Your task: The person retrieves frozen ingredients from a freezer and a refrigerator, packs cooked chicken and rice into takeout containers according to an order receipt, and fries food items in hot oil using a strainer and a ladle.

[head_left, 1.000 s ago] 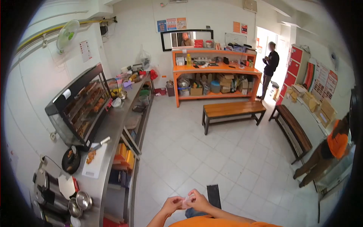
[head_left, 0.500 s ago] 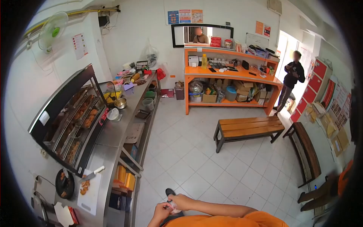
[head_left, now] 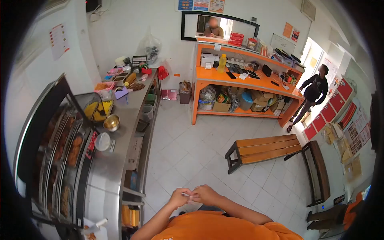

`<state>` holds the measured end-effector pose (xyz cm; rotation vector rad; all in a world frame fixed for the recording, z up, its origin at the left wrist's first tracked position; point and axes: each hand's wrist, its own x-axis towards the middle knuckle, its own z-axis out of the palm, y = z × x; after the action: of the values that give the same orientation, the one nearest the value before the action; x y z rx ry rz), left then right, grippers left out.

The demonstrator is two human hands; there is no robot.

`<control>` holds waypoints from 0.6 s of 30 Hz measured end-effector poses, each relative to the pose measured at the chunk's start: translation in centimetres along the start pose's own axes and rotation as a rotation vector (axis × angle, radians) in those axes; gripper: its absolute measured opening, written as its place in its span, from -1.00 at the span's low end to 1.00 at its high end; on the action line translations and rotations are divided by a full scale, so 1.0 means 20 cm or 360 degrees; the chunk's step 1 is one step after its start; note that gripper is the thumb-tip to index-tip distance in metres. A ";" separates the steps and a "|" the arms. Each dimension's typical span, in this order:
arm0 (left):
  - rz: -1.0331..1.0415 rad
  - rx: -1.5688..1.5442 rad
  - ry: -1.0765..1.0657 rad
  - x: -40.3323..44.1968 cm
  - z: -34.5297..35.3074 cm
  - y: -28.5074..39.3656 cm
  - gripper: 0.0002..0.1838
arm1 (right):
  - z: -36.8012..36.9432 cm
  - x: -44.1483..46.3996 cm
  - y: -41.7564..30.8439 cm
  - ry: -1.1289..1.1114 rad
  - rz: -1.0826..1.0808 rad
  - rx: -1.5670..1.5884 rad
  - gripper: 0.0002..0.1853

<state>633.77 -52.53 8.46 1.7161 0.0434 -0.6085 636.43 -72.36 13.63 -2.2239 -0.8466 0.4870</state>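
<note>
My left hand (head_left: 179, 197) and my right hand (head_left: 206, 195) meet in front of my orange shirt, above the tiled floor. Both hands are closed, fingertips pinched together around a small piece of clear plastic (head_left: 193, 199). The fingers cover most of it, so I cannot make out its full shape or any contents. To the left is a steel counter (head_left: 105, 172), apart from both hands.
A food display case (head_left: 52, 156), a brass-coloured bowl (head_left: 112, 123) and a white-lidded tub (head_left: 103, 142) stand on the counter. Ahead are a wooden bench (head_left: 268, 150) and an orange counter (head_left: 244, 80). A person in black (head_left: 315, 90) walks near the doorway; another person's legs (head_left: 326, 216) show at right.
My view has shifted forward and tilted. Both hands have risen and drawn closer together, still around the plastic. The person in black has lowered their arms and is striding.
</note>
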 end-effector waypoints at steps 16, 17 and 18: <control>0.0326 0.0098 -0.0052 2.00 -0.73 0.93 -0.65 | -1.16 1.47 1.20 0.0607 0.0329 0.0556 -0.85; 0.0353 0.0196 -0.0096 2.12 -0.78 0.97 -0.65 | -1.25 1.59 1.22 0.0562 0.0222 0.0487 -0.83; 0.0331 0.0150 -0.0150 2.25 -0.84 0.97 -0.66 | -1.33 1.68 1.26 0.0513 0.0126 0.0412 -0.82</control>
<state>685.50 -55.07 9.07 1.7535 -0.2307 -0.5425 685.97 -75.49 10.43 -2.0284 -0.4982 0.2472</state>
